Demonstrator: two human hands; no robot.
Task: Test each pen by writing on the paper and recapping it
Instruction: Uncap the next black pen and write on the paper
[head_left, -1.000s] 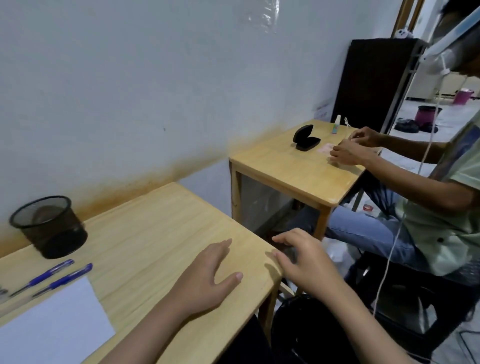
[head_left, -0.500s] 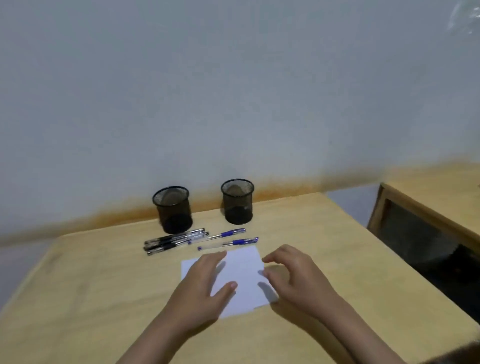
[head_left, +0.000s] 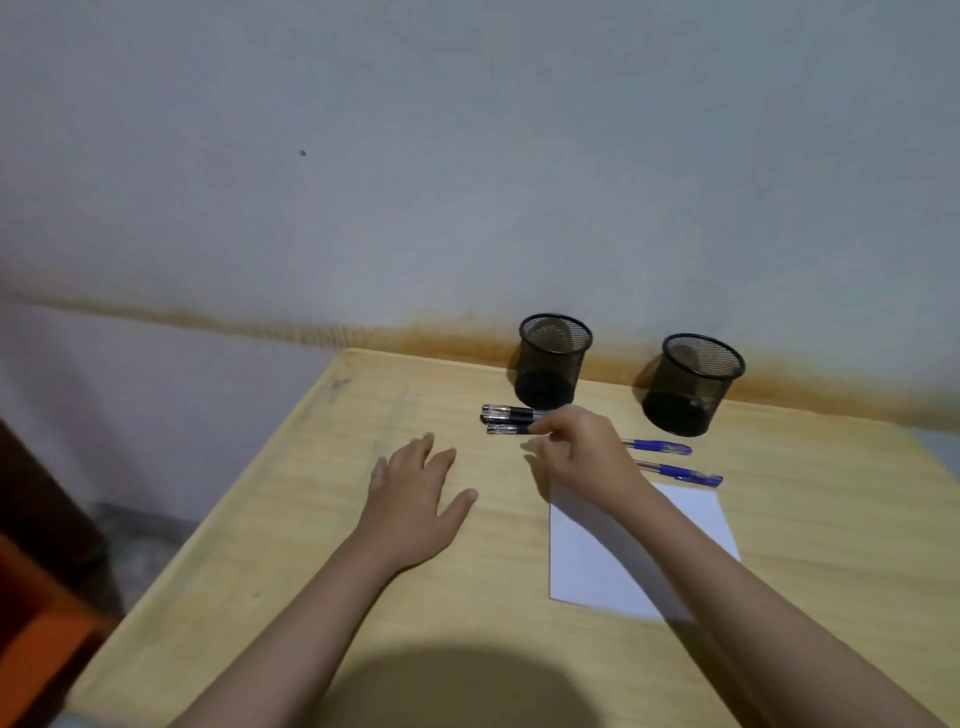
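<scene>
The right hand (head_left: 582, 452) curls its fingers onto the nearest of three black pens (head_left: 511, 420) lying bunched on the tabletop (head_left: 291, 545); whether it grips is unclear. The left hand (head_left: 415, 499) rests flat, fingers spread. Two capped blue pens (head_left: 670, 460) lie beside the white paper (head_left: 691, 525), before two mesh cups (head_left: 553, 358)

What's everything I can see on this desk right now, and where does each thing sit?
pen holders: two, black mesh, upright at the back by the wall.
black pens: about three, bunched in front of the left holder.
blue pens: two, lying in front of the right holder.
paper: one white sheet, nearer than the blue pens.
desk: one, light wood.
left hand: flat on the desk.
right hand: fingers curled at the black pens.
</scene>
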